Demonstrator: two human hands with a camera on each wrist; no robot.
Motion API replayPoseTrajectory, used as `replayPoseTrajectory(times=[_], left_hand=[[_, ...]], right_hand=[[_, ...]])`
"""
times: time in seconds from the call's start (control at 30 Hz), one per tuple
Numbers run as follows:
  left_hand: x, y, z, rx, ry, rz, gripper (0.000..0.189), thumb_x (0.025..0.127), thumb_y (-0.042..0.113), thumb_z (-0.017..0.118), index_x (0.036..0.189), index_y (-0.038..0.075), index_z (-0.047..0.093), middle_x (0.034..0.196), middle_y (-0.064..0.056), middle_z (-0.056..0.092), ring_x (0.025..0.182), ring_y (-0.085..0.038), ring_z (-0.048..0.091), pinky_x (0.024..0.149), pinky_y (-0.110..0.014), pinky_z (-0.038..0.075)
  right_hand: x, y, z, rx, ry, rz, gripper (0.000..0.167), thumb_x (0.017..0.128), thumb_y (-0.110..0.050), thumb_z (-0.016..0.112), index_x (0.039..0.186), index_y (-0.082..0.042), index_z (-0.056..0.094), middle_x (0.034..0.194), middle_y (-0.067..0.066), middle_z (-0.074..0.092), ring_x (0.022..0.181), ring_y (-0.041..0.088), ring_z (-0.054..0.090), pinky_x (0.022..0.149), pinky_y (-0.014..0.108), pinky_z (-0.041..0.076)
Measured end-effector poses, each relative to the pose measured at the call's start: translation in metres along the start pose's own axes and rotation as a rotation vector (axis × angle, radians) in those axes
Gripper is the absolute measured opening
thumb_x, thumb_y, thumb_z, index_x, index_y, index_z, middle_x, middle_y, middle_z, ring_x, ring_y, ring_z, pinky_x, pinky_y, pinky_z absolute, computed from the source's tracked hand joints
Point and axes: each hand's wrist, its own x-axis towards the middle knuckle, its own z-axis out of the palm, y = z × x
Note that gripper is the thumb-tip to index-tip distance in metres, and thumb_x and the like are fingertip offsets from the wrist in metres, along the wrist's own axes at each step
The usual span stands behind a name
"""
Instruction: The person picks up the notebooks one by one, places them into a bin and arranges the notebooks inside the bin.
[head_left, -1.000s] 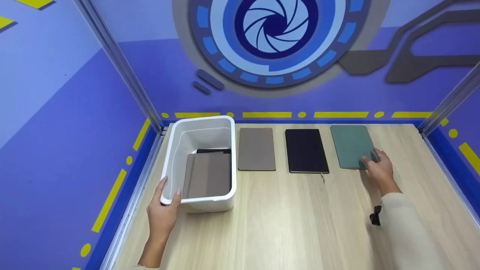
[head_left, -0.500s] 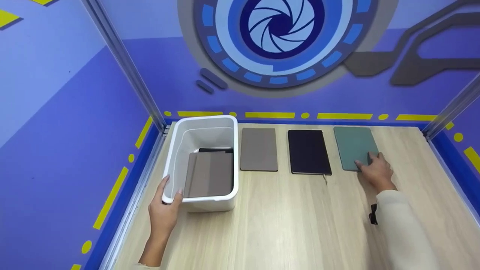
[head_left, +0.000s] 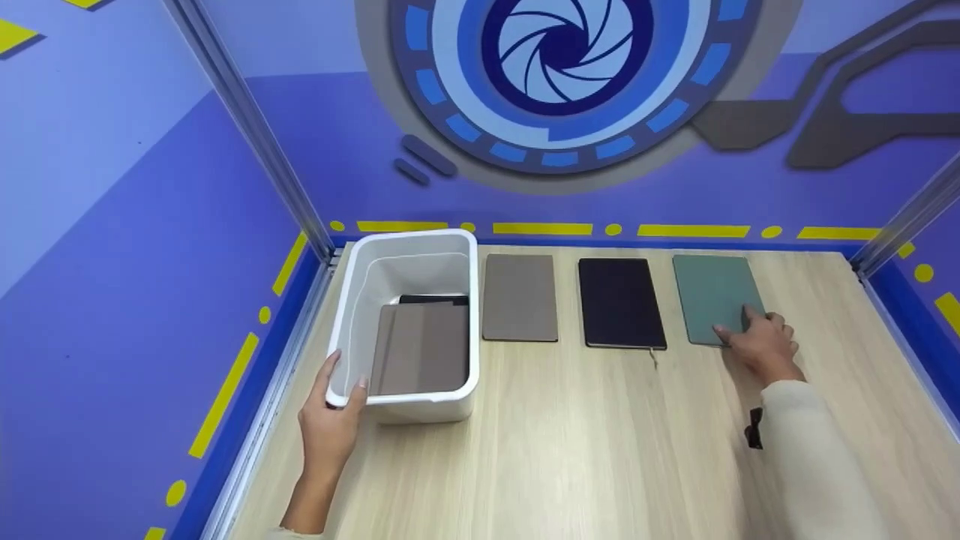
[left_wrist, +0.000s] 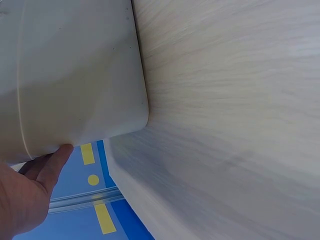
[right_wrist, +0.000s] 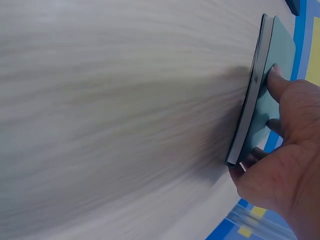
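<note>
Currently, the right grip [head_left: 769,346] contacts the green hardcover notebook [head_left: 712,292] at its near right corner; thumb and index finger rest on the cover, the other fingers bent past the right edge. Whether they pinch cannot be told. The notebook lies directly beyond this grip, on the table [head_left: 570,457].

Next to the left of the right grip: the black notebook [head_left: 622,304], ribbon bookmark [head_left: 655,359] protruding at its near edge. Further left: the taupe notebook [head_left: 520,298]. All three form a spaced row, covers closed.

The left grip [head_left: 328,431] clasps the near left corner of the white plastic bin [head_left: 427,412], thumb over the rim. Beyond it, inside the bin, lie taupe stock [head_left: 424,349] and, under its far end, a black item [head_left: 435,299]; the full count is hidden.

Status, by judgement: partway. Three notebooks are out; at least two items are in the bin. The green notebook's position appears unfinished while the fingers are on it.
</note>
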Motion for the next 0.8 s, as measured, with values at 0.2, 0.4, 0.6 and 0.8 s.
replayPoseTrajectory(times=[0.2, 0.4, 0.6, 0.8], left_hand=[[0.0, 0.001, -0.001, 0.017, 0.001, -0.003, 0.064, 0.096, 0.025, 0.08, 0.156, 0.027, 0.056, 0.113, -0.019, 0.073, 0.075, -0.013, 0.056, 0.058, -0.025, 0.046], [-0.001, 0.0, -0.001, 0.01, 0.004, 0.002, 0.065, 0.096, 0.025, 0.08, 0.156, 0.026, 0.056, 0.095, -0.015, 0.068, 0.067, -0.01, 0.053, 0.056, -0.025, 0.044], [-0.001, -0.001, 0.001, 0.001, 0.011, 0.018, 0.063, 0.095, 0.026, 0.081, 0.154, 0.027, 0.058, 0.063, 0.003, 0.04, 0.053, -0.003, 0.042, 0.052, -0.026, 0.04], [-0.001, -0.001, 0.0, -0.014, 0.01, 0.019, 0.063, 0.095, 0.024, 0.081, 0.154, 0.026, 0.058, 0.066, 0.003, 0.042, 0.055, -0.005, 0.044, 0.052, -0.026, 0.042]], right_hand=[[-0.01, 0.002, -0.004, -0.001, -0.032, 0.015, 0.105, 0.103, -0.06, 0.06, 0.168, 0.004, 0.007, 0.162, 0.05, 0.003, 0.145, 0.068, 0.013, 0.114, 0.08, 0.019], [-0.02, 0.001, -0.008, -0.009, -0.055, 0.054, 0.109, 0.101, -0.06, 0.064, 0.168, 0.003, 0.005, 0.161, 0.05, 0.003, 0.143, 0.067, 0.015, 0.11, 0.08, 0.025], [-0.034, 0.004, -0.014, 0.002, -0.104, 0.066, 0.118, 0.098, -0.063, 0.067, 0.167, 0.002, -0.002, 0.161, 0.05, -0.002, 0.139, 0.067, 0.016, 0.106, 0.083, 0.029], [-0.046, 0.011, -0.015, 0.03, -0.156, 0.056, 0.125, 0.095, -0.064, 0.071, 0.166, 0.002, -0.007, 0.16, 0.051, -0.007, 0.14, 0.071, 0.01, 0.11, 0.085, 0.027]])
